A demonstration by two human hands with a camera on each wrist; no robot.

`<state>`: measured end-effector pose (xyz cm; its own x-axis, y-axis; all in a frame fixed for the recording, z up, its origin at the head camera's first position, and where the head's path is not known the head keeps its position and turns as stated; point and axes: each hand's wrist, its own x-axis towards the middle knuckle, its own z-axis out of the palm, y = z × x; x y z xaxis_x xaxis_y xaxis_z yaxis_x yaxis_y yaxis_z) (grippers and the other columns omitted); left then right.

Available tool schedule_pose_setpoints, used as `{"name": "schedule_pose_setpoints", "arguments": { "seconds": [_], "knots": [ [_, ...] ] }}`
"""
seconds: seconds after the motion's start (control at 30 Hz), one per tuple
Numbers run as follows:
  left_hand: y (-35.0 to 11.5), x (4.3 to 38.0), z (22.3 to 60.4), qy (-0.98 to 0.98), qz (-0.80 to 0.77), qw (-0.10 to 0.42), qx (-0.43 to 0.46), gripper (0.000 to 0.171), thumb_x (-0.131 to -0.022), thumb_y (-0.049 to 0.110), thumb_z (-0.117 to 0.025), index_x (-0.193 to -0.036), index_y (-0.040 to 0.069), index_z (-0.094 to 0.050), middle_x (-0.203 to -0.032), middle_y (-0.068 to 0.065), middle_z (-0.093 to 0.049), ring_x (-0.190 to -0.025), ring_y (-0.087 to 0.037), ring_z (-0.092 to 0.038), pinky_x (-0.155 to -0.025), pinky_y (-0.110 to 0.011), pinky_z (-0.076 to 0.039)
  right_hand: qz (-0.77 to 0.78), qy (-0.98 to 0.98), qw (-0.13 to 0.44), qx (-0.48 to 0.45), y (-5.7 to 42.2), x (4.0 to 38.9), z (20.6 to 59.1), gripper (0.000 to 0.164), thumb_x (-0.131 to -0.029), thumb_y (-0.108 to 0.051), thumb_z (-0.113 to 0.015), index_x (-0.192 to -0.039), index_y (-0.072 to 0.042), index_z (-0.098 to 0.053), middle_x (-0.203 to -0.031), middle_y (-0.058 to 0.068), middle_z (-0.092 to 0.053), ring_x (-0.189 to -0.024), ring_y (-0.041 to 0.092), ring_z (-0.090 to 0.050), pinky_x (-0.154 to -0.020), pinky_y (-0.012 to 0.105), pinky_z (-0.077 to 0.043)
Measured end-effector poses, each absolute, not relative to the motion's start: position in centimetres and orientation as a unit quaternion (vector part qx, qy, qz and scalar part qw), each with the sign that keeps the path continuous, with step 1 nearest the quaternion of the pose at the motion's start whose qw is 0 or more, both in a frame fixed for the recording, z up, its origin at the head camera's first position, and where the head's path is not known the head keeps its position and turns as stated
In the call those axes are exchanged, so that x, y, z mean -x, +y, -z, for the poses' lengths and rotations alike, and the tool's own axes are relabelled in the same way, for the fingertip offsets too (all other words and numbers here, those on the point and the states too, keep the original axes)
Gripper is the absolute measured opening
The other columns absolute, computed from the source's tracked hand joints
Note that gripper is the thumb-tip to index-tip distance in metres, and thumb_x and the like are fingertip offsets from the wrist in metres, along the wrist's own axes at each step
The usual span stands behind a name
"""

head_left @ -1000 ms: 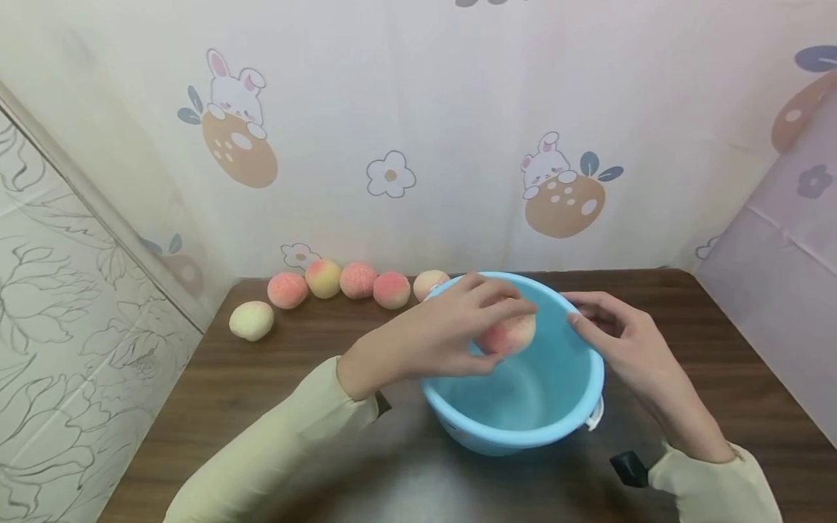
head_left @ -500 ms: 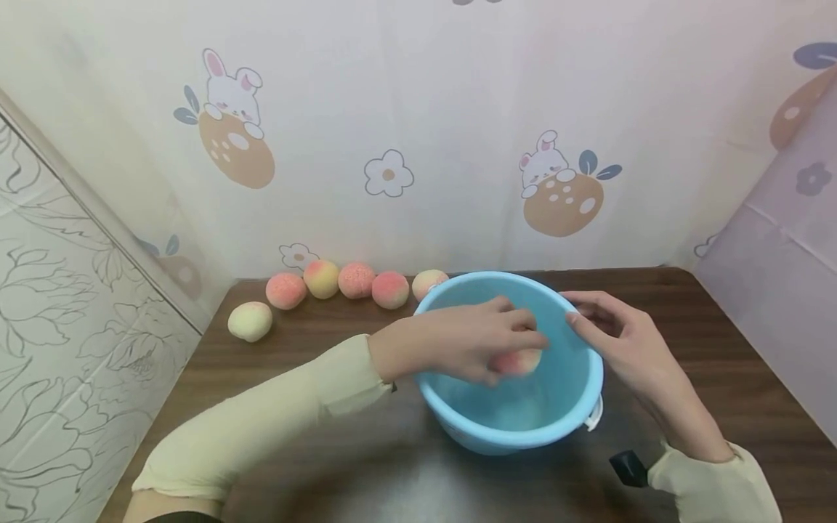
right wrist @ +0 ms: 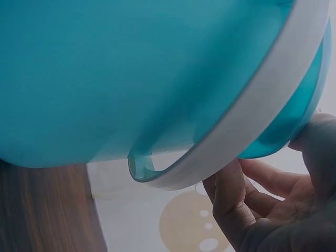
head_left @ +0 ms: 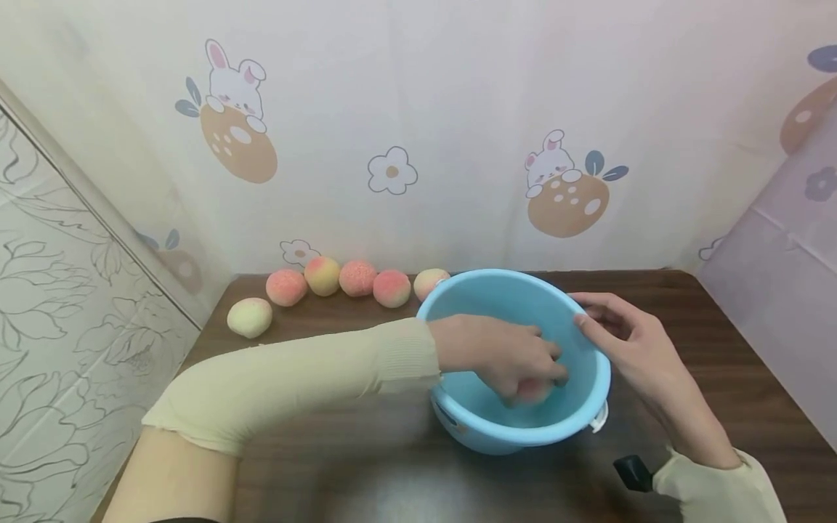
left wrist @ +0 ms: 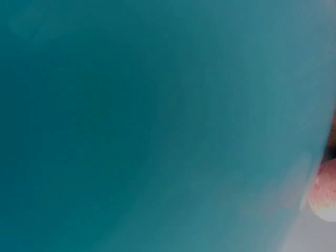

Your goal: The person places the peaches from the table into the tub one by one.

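Left fingers (head_left: 558,375) gripping pink peach (head_left: 532,391) inside blue bucket (head_left: 500,296); right fingers (right wrist: 230,189) pinching rim (head_left: 516,437)

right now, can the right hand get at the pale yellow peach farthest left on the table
Probably not: the right hand grips the blue bucket, and that bucket, with the left hand inside, lies between it and the pale yellow peach.

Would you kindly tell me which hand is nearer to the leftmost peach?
Left. The left hand is inside the bucket, to the right of the leftmost peach; the right hand is farther right, gripping the bucket's right side.
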<state>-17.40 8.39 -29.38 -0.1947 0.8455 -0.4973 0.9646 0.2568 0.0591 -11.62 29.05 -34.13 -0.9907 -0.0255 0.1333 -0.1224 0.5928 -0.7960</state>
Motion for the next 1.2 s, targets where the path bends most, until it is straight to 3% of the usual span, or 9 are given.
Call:
{"name": "schedule_pose_setpoints", "arguments": {
  "seconds": [0.2,0.33,0.6,0.87,1.2],
  "knots": [
    [9.1,17.0,29.4,0.76,0.16,0.292,-0.558,0.033,-0.099,0.03,-0.071,-0.129,0.037,-0.06,-0.116,0.011,-0.059,-0.105,-0.006,-0.057,-0.094,-0.023,-0.047,-0.455,-0.888,0.052,-0.036,29.2,11.6,34.2,0.046,-0.104,-0.034,-0.062,-0.146,-0.014,-0.057,-0.107,-0.014,-0.068,-0.09,0.002,-0.07,-0.072,0.025,-0.061],
    [9.4,17.1,28.8,0.762,0.176,0.313,-0.539,0.022,-0.101,0.028,-0.068,-0.121,0.034,-0.061,-0.114,0.009,-0.06,-0.104,-0.007,-0.059,-0.096,-0.024,-0.047,-0.456,-0.887,0.06,-0.034,29.2,11.7,34.5,0.047,-0.104,-0.034,-0.063,-0.146,-0.014,-0.057,-0.106,-0.015,-0.068,-0.089,0.003,-0.071,-0.073,0.024,-0.061],
    [9.2,17.4,28.0,0.763,0.187,0.311,-0.536,0.036,-0.099,0.03,-0.07,-0.132,0.035,-0.057,-0.117,0.01,-0.059,-0.111,-0.008,-0.057,-0.099,-0.026,-0.046,-0.46,-0.884,0.072,-0.038,28.8,11.8,34.6,0.045,-0.103,-0.03,-0.065,-0.144,-0.011,-0.06,-0.102,-0.019,-0.07,-0.086,0.001,-0.073,-0.07,0.023,-0.061],
    [8.7,16.8,28.0,0.76,0.178,0.302,-0.547,0.035,-0.099,0.03,-0.07,-0.132,0.036,-0.057,-0.117,0.01,-0.06,-0.108,-0.007,-0.058,-0.097,-0.023,-0.046,-0.454,-0.886,0.086,-0.03,28.7,11.9,34.4,0.043,-0.102,-0.028,-0.068,-0.141,-0.011,-0.065,-0.094,-0.016,-0.071,-0.081,0.003,-0.069,-0.065,0.023,-0.06],
    [8.1,16.6,27.3,0.756,0.175,0.303,-0.552,0.042,-0.097,0.031,-0.072,-0.135,0.036,-0.056,-0.119,0.01,-0.058,-0.107,-0.006,-0.057,-0.095,-0.023,-0.047,-0.451,-0.888,0.084,-0.028,28.6,11.9,34.4,0.043,-0.101,-0.028,-0.069,-0.14,-0.012,-0.066,-0.094,-0.02,-0.072,-0.079,0.004,-0.068,-0.064,0.023,-0.059]
  ]
}}
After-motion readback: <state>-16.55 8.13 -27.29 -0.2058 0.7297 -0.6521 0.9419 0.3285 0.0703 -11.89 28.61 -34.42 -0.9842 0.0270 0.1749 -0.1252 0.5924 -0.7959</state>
